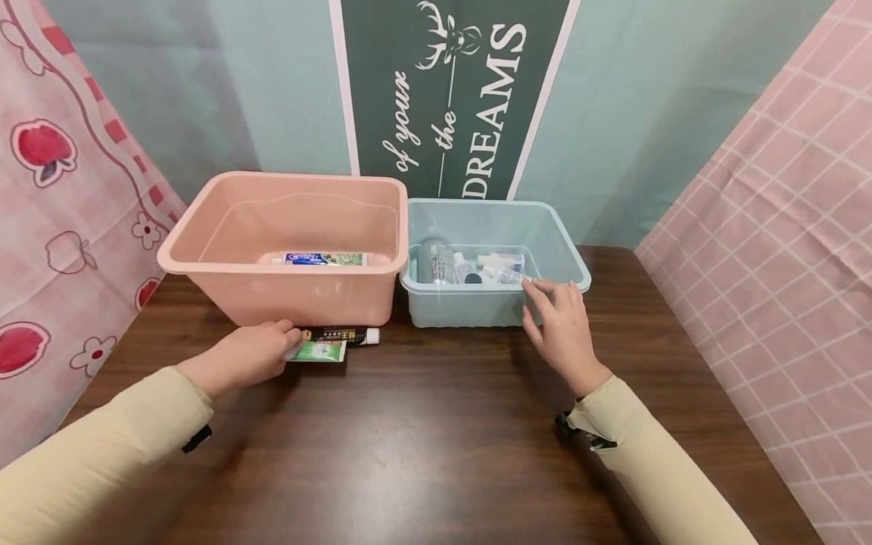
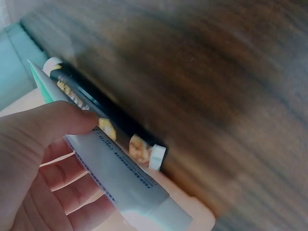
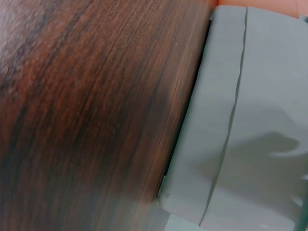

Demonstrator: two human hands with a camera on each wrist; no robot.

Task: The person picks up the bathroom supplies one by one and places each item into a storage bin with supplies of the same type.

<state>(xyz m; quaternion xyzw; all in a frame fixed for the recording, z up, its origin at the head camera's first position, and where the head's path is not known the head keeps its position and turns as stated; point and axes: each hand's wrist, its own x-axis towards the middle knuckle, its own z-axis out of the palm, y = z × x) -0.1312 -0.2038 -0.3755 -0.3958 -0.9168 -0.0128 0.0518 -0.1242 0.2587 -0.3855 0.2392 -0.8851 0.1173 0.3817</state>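
My left hand pinches a green and white squeeze tube between thumb and fingers, just in front of the pink bin. In the left wrist view the pale printed side of that squeeze tube faces up. Right behind it lies a black tube with a white cap. My right hand is at the front rim of the light blue bin, its fingertips beside a clear tube inside. The right wrist view shows the bin's wall and a hand's shadow; the hand itself is hidden.
A blue and green toothpaste tube lies in the pink bin. Inside the blue bin are a clear bottle and several small white containers. Both bins stand side by side on the dark wooden table, against a curtain backdrop.
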